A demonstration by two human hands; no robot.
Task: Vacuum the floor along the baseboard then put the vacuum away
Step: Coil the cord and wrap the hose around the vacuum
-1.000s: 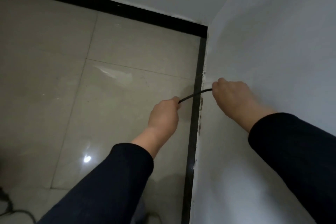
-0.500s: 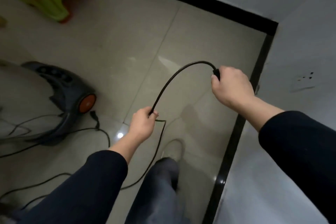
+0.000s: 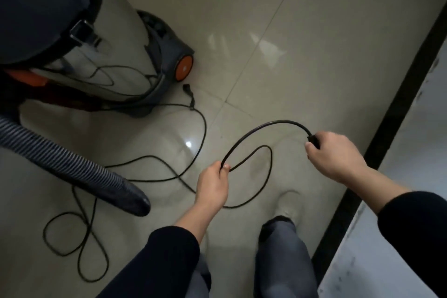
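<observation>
right grip (image 3: 336,152): holds plug (image 3: 313,141) | left grip (image 3: 212,186): pinches cord (image 3: 278,122) | vacuum (image 3: 154,55): on floor (image 3: 290,31), upper left

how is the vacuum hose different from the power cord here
The hose is thick and ribbed; the cord is thin and smooth. No hand touches the hose; the left hand and right hand both hold the cord, which arches between them. The hose runs nearly straight; the cord loops over the floor. Both are dark.
</observation>
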